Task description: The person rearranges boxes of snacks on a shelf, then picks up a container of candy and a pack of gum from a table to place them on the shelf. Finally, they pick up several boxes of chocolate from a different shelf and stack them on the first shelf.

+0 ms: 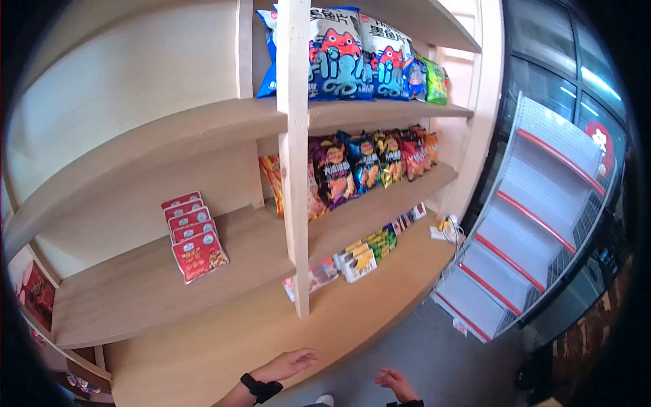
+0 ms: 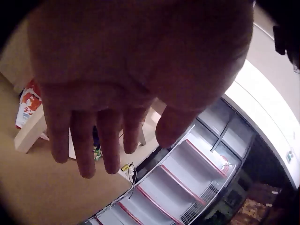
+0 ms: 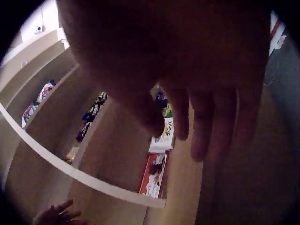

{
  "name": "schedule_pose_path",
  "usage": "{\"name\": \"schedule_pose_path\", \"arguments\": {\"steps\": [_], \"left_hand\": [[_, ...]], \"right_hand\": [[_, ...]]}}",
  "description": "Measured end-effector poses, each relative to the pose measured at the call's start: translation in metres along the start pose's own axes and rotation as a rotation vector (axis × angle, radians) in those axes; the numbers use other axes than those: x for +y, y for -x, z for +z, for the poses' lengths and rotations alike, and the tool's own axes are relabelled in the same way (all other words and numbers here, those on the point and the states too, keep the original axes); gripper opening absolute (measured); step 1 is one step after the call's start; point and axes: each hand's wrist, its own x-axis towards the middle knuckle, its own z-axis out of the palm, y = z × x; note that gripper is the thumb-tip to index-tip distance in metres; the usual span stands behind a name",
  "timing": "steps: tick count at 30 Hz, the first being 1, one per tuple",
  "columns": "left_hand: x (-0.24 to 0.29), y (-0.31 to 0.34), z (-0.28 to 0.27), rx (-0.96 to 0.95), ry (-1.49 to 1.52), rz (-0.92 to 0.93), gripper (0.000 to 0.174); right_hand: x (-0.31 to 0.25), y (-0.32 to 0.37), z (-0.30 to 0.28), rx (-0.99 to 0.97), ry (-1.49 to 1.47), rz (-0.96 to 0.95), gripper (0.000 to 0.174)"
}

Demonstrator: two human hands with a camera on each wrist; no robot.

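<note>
My left hand (image 1: 288, 366) hovers over the front of the low wooden shelf (image 1: 224, 339), its fingers relaxed and holding nothing. Lower right of it is my right hand (image 1: 399, 384), at the shelf's front edge, with fingers loosely spread and nothing in them. Both wrist views show straight, slightly parted fingers. Nearest the hands on the bottom shelf stand a red-and-white snack box (image 3: 154, 176), a white-and-yellow box (image 1: 358, 263) and several green packs (image 1: 382, 242). Five-less-crowded red packets aside, red flat packets (image 1: 200, 254) overlap in a row on the middle shelf.
A wooden post (image 1: 294, 169) rises in front of the shelves. Chip bags (image 1: 332, 169) line the middle shelf behind it, and large blue-and-white bags (image 1: 339, 54) stand on top. A white rack with red strips (image 1: 505, 264) stands at the right. A white cable (image 1: 451, 229) lies on the low shelf.
</note>
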Motion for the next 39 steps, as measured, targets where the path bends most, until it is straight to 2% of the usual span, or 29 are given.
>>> {"name": "schedule_pose_path", "arguments": {"steps": [1,3,7,9,11,14,15,17,18,20,21,23,24,25,30,32,34,35,36,38,39], "left_hand": [[0.005,-0.015,0.002,-0.005,-0.003,0.028,0.036],[0.026,-0.031,0.0,-0.027,-0.029,0.043,0.039],[0.075,-0.029,-0.019,0.09,0.112,-0.007,0.037],[0.083,-0.01,-0.025,0.312,0.225,0.154,0.04],[0.13,0.016,-0.031,0.542,0.091,0.031,0.035],[0.163,0.053,-0.027,0.826,0.191,0.044,0.035],[0.172,0.063,-0.027,0.88,0.171,0.049,0.035],[0.185,0.083,-0.024,0.988,0.151,0.038,0.035],[0.188,0.088,-0.027,0.994,0.128,0.041,0.036],[0.183,0.095,-0.033,1.028,0.109,0.034,0.036],[0.175,0.099,-0.037,1.051,0.139,0.068,0.036],[0.16,0.111,-0.047,1.106,0.165,0.091,0.036],[0.152,0.118,-0.054,1.102,0.076,0.084,0.037],[0.147,0.127,-0.058,1.093,-0.015,0.077,0.037],[0.128,0.182,-0.093,1.06,-0.12,-0.015,0.039],[0.118,0.193,-0.118,0.997,-0.168,-0.031,0.04],[0.122,0.194,-0.153,0.979,-0.378,-0.172,0.045],[0.117,0.189,-0.174,0.951,-0.455,-0.225,0.053],[0.113,0.18,-0.197,0.913,-0.455,-0.209,0.053],[0.104,0.155,-0.242,0.856,-0.761,-0.451,0.064],[0.102,0.143,-0.261,0.822,-0.763,-0.422,0.064]], "right_hand": [[-0.003,-0.013,-0.017,-0.02,0.003,-0.002,0.031],[-0.009,-0.032,-0.047,0.103,0.025,-0.072,0.041],[-0.113,-0.073,-0.046,-0.021,0.036,0.003,0.046],[-0.163,-0.1,-0.022,-0.249,0.206,-0.082,0.029],[-0.193,-0.127,0.006,-0.453,0.301,-0.064,0.027],[-0.268,-0.121,0.089,-0.944,0.36,-0.074,0.025],[-0.286,-0.12,0.114,-1.011,0.383,-0.058,0.025],[-0.313,-0.116,0.158,-1.404,0.562,-0.439,0.027],[-0.325,-0.113,0.18,-1.458,0.564,-0.433,0.027],[-0.343,-0.107,0.221,-1.528,0.528,-0.577,0.029],[-0.348,-0.103,0.241,-1.564,0.527,-0.572,0.029],[-0.351,-0.094,0.284,-1.532,0.346,-0.525,0.028],[-0.35,-0.091,0.306,-1.564,0.341,-0.519,0.028],[-0.35,-0.092,0.325,-1.512,0.355,-0.524,0.027],[-0.348,-0.114,0.394,-1.363,0.349,-0.561,0.027],[-0.35,-0.134,0.412,-1.256,0.31,-0.567,0.028],[-0.356,-0.15,0.422,-1.06,0.292,-0.648,0.029],[-0.357,-0.161,0.426,-0.992,0.204,-0.607,0.029],[-0.36,-0.171,0.428,-0.922,0.169,-0.536,0.035],[-0.355,-0.189,0.433,-0.746,0.193,-0.488,0.05],[-0.353,-0.2,0.439,-0.677,0.279,-0.474,0.06]]}}
